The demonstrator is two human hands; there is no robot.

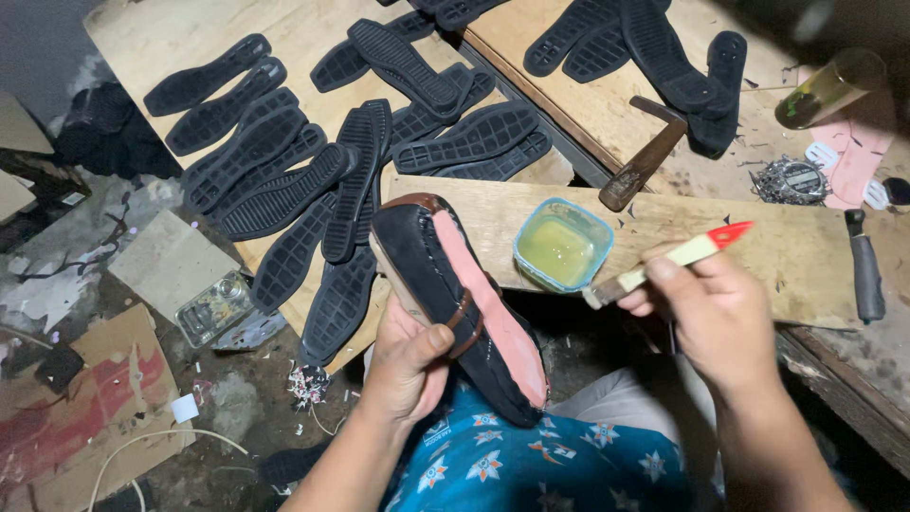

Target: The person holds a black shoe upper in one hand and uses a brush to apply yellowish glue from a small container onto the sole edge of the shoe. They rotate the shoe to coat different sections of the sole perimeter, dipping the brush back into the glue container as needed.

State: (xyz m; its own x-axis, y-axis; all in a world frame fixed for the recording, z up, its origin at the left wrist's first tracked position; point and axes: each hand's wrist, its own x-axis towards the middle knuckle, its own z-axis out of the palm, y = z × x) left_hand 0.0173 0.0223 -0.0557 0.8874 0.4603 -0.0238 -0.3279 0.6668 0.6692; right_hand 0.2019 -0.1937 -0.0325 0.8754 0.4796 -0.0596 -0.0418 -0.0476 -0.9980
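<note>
Partly, the left hand (409, 353) hides the upturned shoe (462, 305).

Black shoe (455, 313) with pink bottom, red-tipped cream brush (664, 261)

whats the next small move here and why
Probably dip the brush into the glue tub: the right hand holds it just beside the tub, while the left hand holds the shoe sole-side up, its pink bottom looking bare.

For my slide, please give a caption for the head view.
Left hand holds an upturned black shoe; right hand holds a brush beside a glue tub.
</note>
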